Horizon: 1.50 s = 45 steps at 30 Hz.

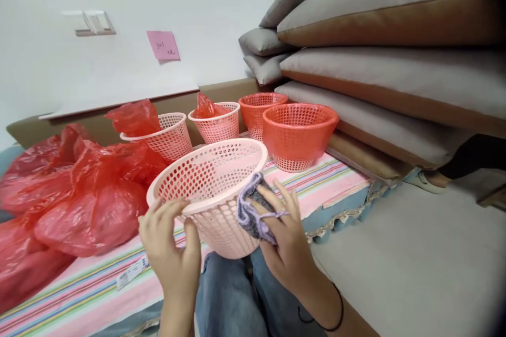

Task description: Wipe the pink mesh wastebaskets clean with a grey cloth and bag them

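Head view: a person in blue jeans (233, 295) sits with a pink plastic basket (221, 229) at near centre, tilted, its wide mouth facing up and away. Its base is above the lap, by the near edge of a striped cloth (93, 281); whether it rests on the legs cannot be told.

The left hand (169, 242) is curled at the left near rim, fingertips along the top and thumb against the outside, pinching lightly. The right hand (286, 231) holds a crumpled grey cloth (247, 210) with lavender edging against the basket's right outer wall; some fingers press on it, others spread away, and the thumb's place is unclear.

The basket looks light and fairly stiff, with thin lattice walls that may flex under pressure; its smooth plastic could be a little slippery. The thick rolled rim seems the surest hold. The grey cloth looks soft and limp, best gripped in a bunch.

To the left lie soft, shiny red plastic bags (90, 210). Farther back stand two pink baskets with red plastic inside; to the far right, two more wear red plastic liners (300, 134), beside stacked grey-and-brown cushions (375, 68).
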Each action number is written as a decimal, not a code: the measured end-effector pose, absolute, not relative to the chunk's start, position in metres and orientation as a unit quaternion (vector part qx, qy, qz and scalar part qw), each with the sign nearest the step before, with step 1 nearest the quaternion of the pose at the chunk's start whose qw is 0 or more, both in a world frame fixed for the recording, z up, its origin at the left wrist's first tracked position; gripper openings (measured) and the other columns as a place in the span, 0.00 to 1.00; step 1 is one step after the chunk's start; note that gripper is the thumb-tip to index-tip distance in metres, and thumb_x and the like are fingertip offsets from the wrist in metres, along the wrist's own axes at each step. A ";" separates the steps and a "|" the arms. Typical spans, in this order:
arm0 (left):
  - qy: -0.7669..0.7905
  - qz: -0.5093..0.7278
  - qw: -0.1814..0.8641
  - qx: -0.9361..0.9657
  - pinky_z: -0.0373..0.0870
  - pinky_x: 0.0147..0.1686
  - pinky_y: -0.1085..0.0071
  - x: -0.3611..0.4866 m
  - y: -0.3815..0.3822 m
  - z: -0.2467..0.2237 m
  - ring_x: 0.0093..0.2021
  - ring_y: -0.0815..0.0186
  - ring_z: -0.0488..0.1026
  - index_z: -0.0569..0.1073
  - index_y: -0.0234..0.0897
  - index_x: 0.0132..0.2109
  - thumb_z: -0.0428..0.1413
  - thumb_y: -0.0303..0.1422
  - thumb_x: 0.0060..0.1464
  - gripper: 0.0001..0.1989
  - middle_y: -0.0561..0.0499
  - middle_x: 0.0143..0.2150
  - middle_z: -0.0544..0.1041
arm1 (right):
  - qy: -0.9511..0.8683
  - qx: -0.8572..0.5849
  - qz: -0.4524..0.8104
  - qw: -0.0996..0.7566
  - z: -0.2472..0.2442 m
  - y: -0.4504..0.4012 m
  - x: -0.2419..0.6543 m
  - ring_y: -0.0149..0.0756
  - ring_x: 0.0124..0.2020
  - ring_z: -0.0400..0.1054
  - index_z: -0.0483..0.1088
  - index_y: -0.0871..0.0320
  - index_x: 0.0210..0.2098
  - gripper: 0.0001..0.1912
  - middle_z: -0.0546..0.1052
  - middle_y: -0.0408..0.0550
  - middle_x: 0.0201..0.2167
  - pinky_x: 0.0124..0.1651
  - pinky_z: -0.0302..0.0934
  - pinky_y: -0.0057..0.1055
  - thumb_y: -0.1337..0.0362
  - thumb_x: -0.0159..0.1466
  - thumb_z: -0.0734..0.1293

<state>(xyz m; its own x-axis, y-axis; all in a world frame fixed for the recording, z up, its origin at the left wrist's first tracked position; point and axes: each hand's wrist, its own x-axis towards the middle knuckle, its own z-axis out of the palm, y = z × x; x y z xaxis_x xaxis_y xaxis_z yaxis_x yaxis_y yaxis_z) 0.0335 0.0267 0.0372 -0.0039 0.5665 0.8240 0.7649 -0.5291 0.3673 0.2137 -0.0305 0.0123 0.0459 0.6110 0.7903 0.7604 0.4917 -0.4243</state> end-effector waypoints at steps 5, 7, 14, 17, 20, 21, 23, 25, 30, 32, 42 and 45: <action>-0.437 -0.422 0.144 -0.781 0.41 0.65 0.39 0.030 0.019 0.050 0.55 0.49 0.69 0.67 0.39 0.45 0.55 0.35 0.57 0.10 0.43 0.47 0.76 | -0.677 -0.427 -0.044 0.597 0.018 -0.027 0.214 0.49 0.68 0.51 0.59 0.53 0.63 0.32 0.61 0.53 0.66 0.64 0.53 0.57 0.75 0.60 0.57; -0.404 -0.385 0.167 -0.813 0.53 0.61 0.46 0.032 0.022 0.053 0.48 0.52 0.72 0.67 0.39 0.42 0.56 0.40 0.57 0.11 0.44 0.42 0.77 | -0.641 -0.427 -0.070 0.634 0.025 -0.028 0.222 0.49 0.69 0.50 0.59 0.52 0.64 0.32 0.60 0.52 0.66 0.65 0.54 0.55 0.75 0.61 0.57; -0.394 -0.408 0.164 -0.807 0.55 0.29 0.67 0.035 0.041 0.047 0.26 0.62 0.65 0.64 0.40 0.30 0.42 0.44 0.65 0.19 0.52 0.23 0.68 | -0.712 -0.448 -0.109 0.530 0.046 -0.014 0.232 0.54 0.71 0.40 0.63 0.54 0.62 0.31 0.53 0.50 0.69 0.66 0.48 0.60 0.73 0.60 0.59; -0.391 -0.451 0.136 -0.791 0.53 0.28 0.68 0.033 0.047 0.041 0.24 0.64 0.62 0.60 0.40 0.26 0.39 0.40 0.66 0.21 0.53 0.21 0.64 | -0.739 -0.456 -0.056 0.493 0.050 0.002 0.227 0.53 0.71 0.40 0.66 0.59 0.58 0.30 0.57 0.52 0.68 0.67 0.48 0.58 0.73 0.56 0.59; -0.381 -0.466 0.139 -0.786 0.52 0.28 0.68 0.030 0.052 0.038 0.23 0.66 0.61 0.61 0.39 0.24 0.43 0.37 0.66 0.20 0.53 0.20 0.63 | -0.709 -0.482 -0.030 0.514 0.058 0.022 0.231 0.51 0.66 0.54 0.69 0.62 0.54 0.27 0.67 0.55 0.62 0.66 0.53 0.51 0.70 0.54 0.60; -0.375 -0.464 0.140 -0.790 0.52 0.28 0.68 0.029 0.054 0.038 0.23 0.66 0.62 0.61 0.39 0.24 0.44 0.37 0.65 0.20 0.53 0.19 0.64 | -0.696 -0.496 -0.027 0.520 0.062 0.029 0.235 0.51 0.63 0.59 0.70 0.63 0.52 0.26 0.70 0.57 0.58 0.64 0.56 0.49 0.69 0.54 0.60; -0.362 -0.460 0.137 -0.799 0.53 0.28 0.68 0.029 0.056 0.038 0.23 0.66 0.62 0.62 0.39 0.24 0.45 0.35 0.64 0.19 0.53 0.19 0.64 | -0.674 -0.530 -0.027 0.514 0.071 0.046 0.245 0.51 0.55 0.66 0.73 0.63 0.46 0.21 0.76 0.59 0.50 0.59 0.60 0.47 0.67 0.54 0.60; -0.350 -0.462 0.128 -0.805 0.53 0.28 0.68 0.030 0.059 0.040 0.23 0.67 0.62 0.62 0.38 0.23 0.45 0.34 0.64 0.19 0.53 0.19 0.64 | -0.663 -0.565 -0.021 0.491 0.079 0.064 0.257 0.49 0.45 0.70 0.73 0.60 0.37 0.14 0.78 0.58 0.40 0.52 0.63 0.44 0.65 0.54 0.60; -0.330 -0.492 0.099 -0.799 0.54 0.27 0.68 0.026 0.071 0.042 0.22 0.67 0.62 0.62 0.38 0.22 0.45 0.32 0.63 0.20 0.53 0.18 0.65 | -0.661 -0.563 0.103 0.485 0.086 0.114 0.289 0.36 0.29 0.64 0.67 0.57 0.23 0.06 0.74 0.46 0.25 0.37 0.59 0.32 0.63 0.51 0.60; -0.324 -0.503 0.071 -0.798 0.54 0.27 0.68 0.019 0.080 0.041 0.21 0.68 0.62 0.62 0.38 0.21 0.46 0.32 0.62 0.20 0.54 0.18 0.64 | -0.653 -0.546 0.162 0.499 0.083 0.133 0.298 0.34 0.27 0.62 0.66 0.58 0.23 0.08 0.72 0.44 0.24 0.34 0.58 0.31 0.61 0.50 0.59; -0.453 -0.474 -0.112 -0.747 0.66 0.32 0.67 -0.060 0.151 0.076 0.28 0.62 0.69 0.66 0.41 0.24 0.47 0.42 0.57 0.17 0.51 0.24 0.72 | -0.696 -0.531 0.142 0.462 0.079 0.109 0.260 0.35 0.28 0.61 0.63 0.57 0.23 0.05 0.71 0.44 0.25 0.34 0.55 0.30 0.62 0.51 0.59; -0.502 -0.464 -0.002 -0.730 0.67 0.43 0.64 -0.064 0.132 0.095 0.40 0.58 0.74 0.72 0.39 0.35 0.54 0.43 0.53 0.12 0.47 0.37 0.78 | -0.728 -0.570 0.019 0.381 0.075 0.071 0.221 0.39 0.32 0.63 0.66 0.57 0.24 0.05 0.73 0.50 0.27 0.38 0.56 0.33 0.65 0.53 0.59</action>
<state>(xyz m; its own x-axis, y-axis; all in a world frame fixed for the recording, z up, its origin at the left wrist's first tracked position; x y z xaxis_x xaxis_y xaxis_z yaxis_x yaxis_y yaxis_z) -0.0645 0.1317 0.0948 0.0650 0.7350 0.6749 0.7308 -0.4956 0.4693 0.2213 0.0713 0.0752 -0.0593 0.8445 0.5322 0.8157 0.3484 -0.4618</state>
